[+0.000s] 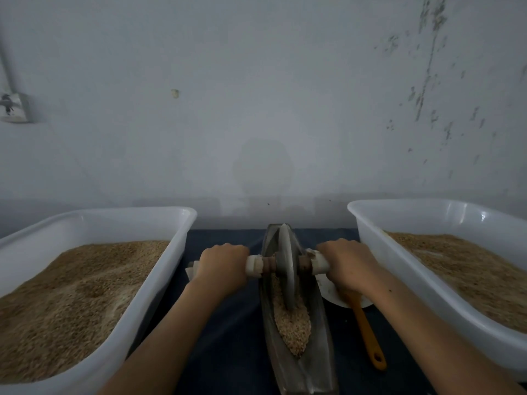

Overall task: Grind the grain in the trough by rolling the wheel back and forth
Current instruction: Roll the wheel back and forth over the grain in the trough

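A long grey boat-shaped trough (316, 363) lies lengthwise in front of me on the dark blue cloth. Pale crushed grain (293, 326) fills its near half. A grey disc wheel (286, 266) stands upright in the trough's far half, on an axle with white-wrapped handles. My left hand (222, 266) grips the left handle (253, 266). My right hand (348, 266) grips the right handle (319, 262). Both wrists reach in from below.
A white plastic tub (159, 283) heaped with brown grain stands at the left, and a second tub (379, 252) of grain at the right. A white bowl (333, 295) and an orange-handled utensil (368, 334) lie right of the trough. A pale wall rises close behind.
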Demonstrator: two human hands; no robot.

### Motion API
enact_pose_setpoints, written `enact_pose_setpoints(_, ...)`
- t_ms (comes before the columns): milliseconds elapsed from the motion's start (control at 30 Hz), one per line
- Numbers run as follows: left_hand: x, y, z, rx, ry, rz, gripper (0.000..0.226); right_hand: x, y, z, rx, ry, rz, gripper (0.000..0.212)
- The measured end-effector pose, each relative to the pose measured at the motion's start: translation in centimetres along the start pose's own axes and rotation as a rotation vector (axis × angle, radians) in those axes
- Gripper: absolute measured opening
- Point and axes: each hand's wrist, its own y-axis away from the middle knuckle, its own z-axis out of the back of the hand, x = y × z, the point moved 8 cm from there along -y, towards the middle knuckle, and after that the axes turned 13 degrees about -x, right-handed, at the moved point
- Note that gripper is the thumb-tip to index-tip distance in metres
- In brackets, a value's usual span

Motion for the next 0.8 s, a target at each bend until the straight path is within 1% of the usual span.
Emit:
enact_pose_setpoints(67,0.0,0.0,-0.1,0.016,-0.002,-0.001,0.018,0.1,0.0,0.0,0.021,0.011,0.0,0.015)
enact_pose_setpoints(133,0.1,0.1,-0.3,0.056,-0.003,-0.002,0.02,0.1,0.1,0.1,0.08,0.024,-0.001,0.02)
enact_pose_setpoints(333,0.2,0.4,-1.4,0.283,0.066,-0.027,0.026,0.1,1.0,-0.2,0.341,0.045,0.012,0.029)
enact_pose_setpoints(433,0.2,0.4,-1.5,0.302,0.095,-0.031,0.027,-0.1,1.0,-0.5,0.376,0.033,-0.004,0.033)
enact_pose_setpoints(533,0.2,0.2,-1.2,0.22,0.066,-0.025,0.024,-0.2,0.6,-0.6,0.312,0.013,-0.002,0.03)
enact_pose_setpoints(700,-0.1,0.0,0.2,-0.014,0.006,-0.013,0.014,0.0,0.0,0.0,0.048,-0.007,0.0,0.013)
enact_pose_setpoints(733,-0.1,0.0,0.4,-0.037,0.007,-0.007,0.012,0.1,0.0,0.2,0.012,-0.011,-0.002,0.015)
enact_pose_setpoints(800,0.0,0.0,0.4,-0.043,0.013,-0.002,0.013,0.1,0.1,0.3,-0.006,-0.021,-0.003,0.017)
